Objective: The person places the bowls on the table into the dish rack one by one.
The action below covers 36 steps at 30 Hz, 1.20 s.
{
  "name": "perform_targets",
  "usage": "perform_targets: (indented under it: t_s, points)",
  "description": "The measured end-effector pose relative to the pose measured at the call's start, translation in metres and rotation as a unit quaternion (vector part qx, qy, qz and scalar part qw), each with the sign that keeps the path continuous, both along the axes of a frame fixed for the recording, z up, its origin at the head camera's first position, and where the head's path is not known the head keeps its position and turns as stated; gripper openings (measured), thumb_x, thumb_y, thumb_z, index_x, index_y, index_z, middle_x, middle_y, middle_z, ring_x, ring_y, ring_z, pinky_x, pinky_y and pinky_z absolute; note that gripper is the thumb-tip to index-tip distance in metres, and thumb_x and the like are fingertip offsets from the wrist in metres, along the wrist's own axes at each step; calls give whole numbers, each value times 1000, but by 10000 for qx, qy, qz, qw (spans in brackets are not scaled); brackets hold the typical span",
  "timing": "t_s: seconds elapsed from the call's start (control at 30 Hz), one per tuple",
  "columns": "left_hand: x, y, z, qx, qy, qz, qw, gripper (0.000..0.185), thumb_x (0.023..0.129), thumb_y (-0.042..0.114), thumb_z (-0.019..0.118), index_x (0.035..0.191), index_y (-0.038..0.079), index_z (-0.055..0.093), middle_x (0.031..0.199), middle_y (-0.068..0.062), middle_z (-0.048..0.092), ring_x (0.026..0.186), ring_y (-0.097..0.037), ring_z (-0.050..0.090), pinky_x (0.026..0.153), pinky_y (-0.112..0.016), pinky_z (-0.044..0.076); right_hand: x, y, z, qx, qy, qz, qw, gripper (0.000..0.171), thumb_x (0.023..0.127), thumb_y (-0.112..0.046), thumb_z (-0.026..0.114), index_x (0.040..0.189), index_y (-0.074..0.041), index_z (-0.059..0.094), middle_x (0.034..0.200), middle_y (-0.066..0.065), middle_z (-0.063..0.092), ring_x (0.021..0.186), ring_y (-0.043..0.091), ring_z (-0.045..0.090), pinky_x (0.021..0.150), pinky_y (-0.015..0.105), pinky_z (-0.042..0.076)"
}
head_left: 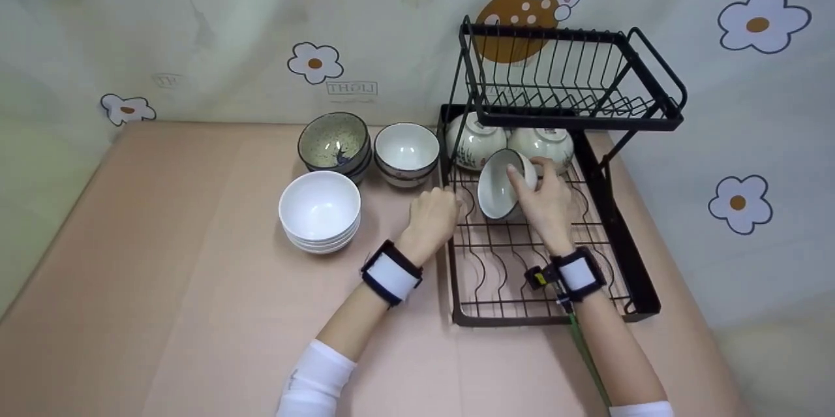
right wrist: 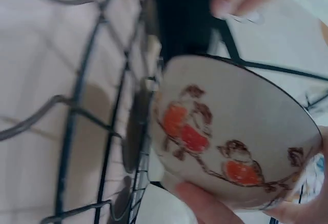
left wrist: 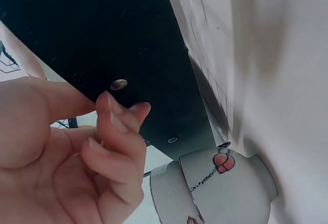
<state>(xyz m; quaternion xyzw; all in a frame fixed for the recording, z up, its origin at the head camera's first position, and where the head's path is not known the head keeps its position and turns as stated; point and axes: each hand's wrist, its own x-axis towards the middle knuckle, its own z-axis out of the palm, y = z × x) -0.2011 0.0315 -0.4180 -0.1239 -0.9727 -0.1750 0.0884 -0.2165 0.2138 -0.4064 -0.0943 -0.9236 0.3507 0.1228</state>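
Note:
A white bowl (head_left: 498,187) with orange-red birds painted on its outside, plain in the right wrist view, is tilted so its mouth faces left. My right hand (head_left: 546,203) grips it, thumb over the rim and fingers round the outer wall. It is held over the lower tier of a black two-tier dish rack (head_left: 505,322). My left hand (head_left: 432,218) holds the rack's left side; the left wrist view shows curled fingers (left wrist: 115,165) against the dark side panel (left wrist: 138,49). Behind the held bowl, two bowls (head_left: 479,139) (head_left: 545,145) sit upside down in the rack.
Left of the rack stand a stack of plain white bowls (head_left: 319,208), a stack of greenish dark-rimmed bowls (head_left: 334,143) and a stack of smaller white bowls (head_left: 407,149). The rack's upper tier (head_left: 580,120) overhangs its back part. A patterned cloth wall (head_left: 228,32) rises behind.

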Motion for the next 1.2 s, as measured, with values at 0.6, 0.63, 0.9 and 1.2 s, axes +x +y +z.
perform_targets:
  t_s: [0.6,0.63,0.9,1.2]
  points:
    - [-1,3,0,-398,-78,-73,9992,18,91,6,52,92,-2,67,84,-15,70,73,-30,69,55,-36,57,4,-28,-18,443,613,769,9942,80,74,-54,73,124,-2,41,113,25,45,98,36,51,82,49,51]
    - [-1,3,0,-398,-88,-69,9991,18,91,6,51,93,-2,67,84,-16,70,73,-30,69,55,-36,57,4,-29,-19,449,613,783,9940,80,73,-54,74,124,-2,40,113,24,45,97,35,51,81,48,52]
    - [-1,3,1,-340,-124,-44,9993,19,93,9,51,95,-3,66,85,-16,70,73,-31,69,56,-37,57,1,-29,-21,472,392,983,9933,78,74,-38,77,133,-7,38,125,27,42,107,39,53,89,49,52]
    - [0,2,2,-432,-37,-66,9990,19,93,10,53,95,-3,67,83,-16,70,72,-30,69,54,-36,57,3,-25,-20,600,-63,1291,9898,86,77,-48,73,144,-15,31,126,26,42,104,41,56,83,53,53]
